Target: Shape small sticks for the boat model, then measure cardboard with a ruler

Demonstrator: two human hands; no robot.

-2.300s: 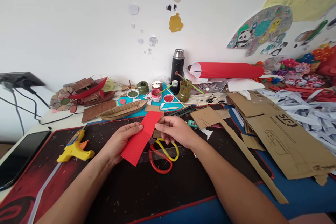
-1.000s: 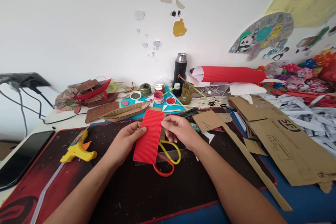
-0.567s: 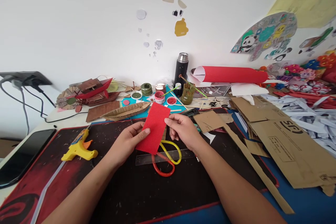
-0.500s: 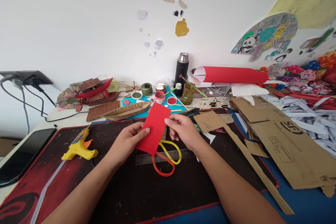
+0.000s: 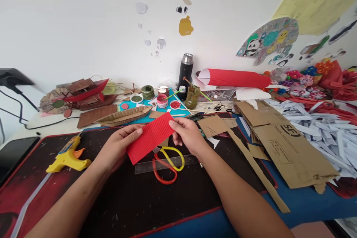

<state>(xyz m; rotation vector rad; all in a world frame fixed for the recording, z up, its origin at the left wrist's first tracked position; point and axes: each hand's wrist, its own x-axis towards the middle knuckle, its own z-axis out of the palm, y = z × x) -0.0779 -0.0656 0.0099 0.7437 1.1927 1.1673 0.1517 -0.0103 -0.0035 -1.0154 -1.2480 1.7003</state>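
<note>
A rectangle of red corrugated paper (image 5: 150, 138) is held up between both hands, tilted, above the dark mat. My left hand (image 5: 118, 145) pinches its left edge, thumb on top. At the upper right corner, my right hand (image 5: 186, 134) grips it between thumb and fingers. Beneath the paper lie scissors (image 5: 167, 163) with one red and one yellow handle loop; their blades are mostly hidden. A clear ruler (image 5: 143, 167) lies under the scissors.
To the left is a yellow glue gun (image 5: 67, 156) with a glue stick. Behind stand paint jars (image 5: 162, 100), a cardboard boat hull (image 5: 125, 116) and a black flask (image 5: 186, 72). Cardboard sheets (image 5: 295, 152) and white paper strips (image 5: 326, 126) lie at right.
The red paper has turned clockwise, from steeply slanted to closer to level. Both hands still hold it. The camera view has shifted slightly to the right.
</note>
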